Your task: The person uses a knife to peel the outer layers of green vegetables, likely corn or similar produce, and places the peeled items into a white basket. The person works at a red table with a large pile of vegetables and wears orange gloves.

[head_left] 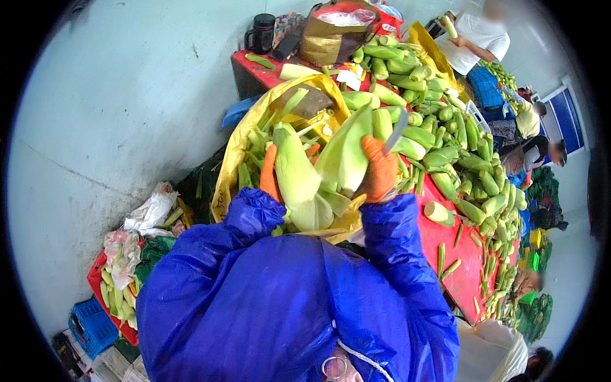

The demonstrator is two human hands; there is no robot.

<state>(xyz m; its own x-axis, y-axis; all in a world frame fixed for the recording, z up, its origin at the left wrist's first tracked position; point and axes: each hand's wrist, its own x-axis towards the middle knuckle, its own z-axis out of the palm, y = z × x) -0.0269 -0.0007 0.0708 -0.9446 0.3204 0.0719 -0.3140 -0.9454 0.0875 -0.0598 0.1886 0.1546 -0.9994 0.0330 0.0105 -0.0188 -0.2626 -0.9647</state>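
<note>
My left hand (270,175), in an orange glove, is wrapped round an ear of corn (294,164) with pale green husk; most of its fingers are behind the ear. My right hand (380,168), gloved alike, grips a knife (397,131) whose blade points up and away. Against that hand lies a broad husk leaf (345,153), spread out from the ear and seemingly pinched there too. Both hands are over an open yellow sack (230,156) holding husk scraps.
Heaped ears of corn (439,137) cover much of the red table (439,239) to the right. A black mug (261,33) and a brown-gold bag (328,43) stand at the back. A blue crate (94,326) is at lower left. Other people work at far right, one holding corn (450,27).
</note>
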